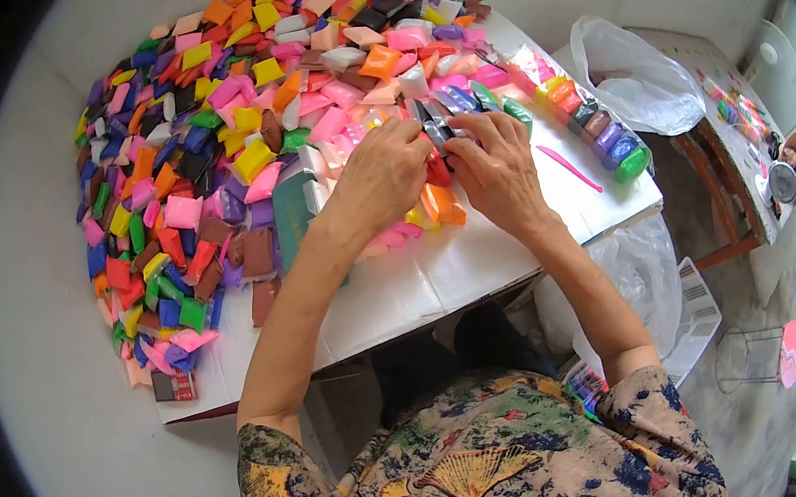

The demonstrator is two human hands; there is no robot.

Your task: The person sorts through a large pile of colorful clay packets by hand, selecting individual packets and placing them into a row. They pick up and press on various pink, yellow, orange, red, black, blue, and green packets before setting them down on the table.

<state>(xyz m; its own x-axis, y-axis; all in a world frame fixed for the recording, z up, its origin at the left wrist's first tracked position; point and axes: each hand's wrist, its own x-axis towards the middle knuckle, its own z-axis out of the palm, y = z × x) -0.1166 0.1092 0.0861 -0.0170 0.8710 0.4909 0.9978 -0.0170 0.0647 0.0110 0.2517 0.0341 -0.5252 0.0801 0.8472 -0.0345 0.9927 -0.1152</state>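
Observation:
My left hand [390, 174] is closed, its fingers bent and fingertips pinched at a small black plastic-wrapped packet [433, 121]. My right hand [498, 165] curls in from the other side, thumb and fingers closed on the same packet. Just under the fingers lie a red packet [438, 172] and an orange packet [443, 205]. Beyond the right hand's fingers is a green packet [518, 115]. Parts of the packets between the hands are hidden by my fingers.
A large pile of coloured packets [183, 213] covers the table's left and back. A clear bag of packets in a row [599, 125] and a pink plastic knife [569, 168] lie right, on the white tabletop [403, 292]. A green box [293, 211] stands beside my left forearm.

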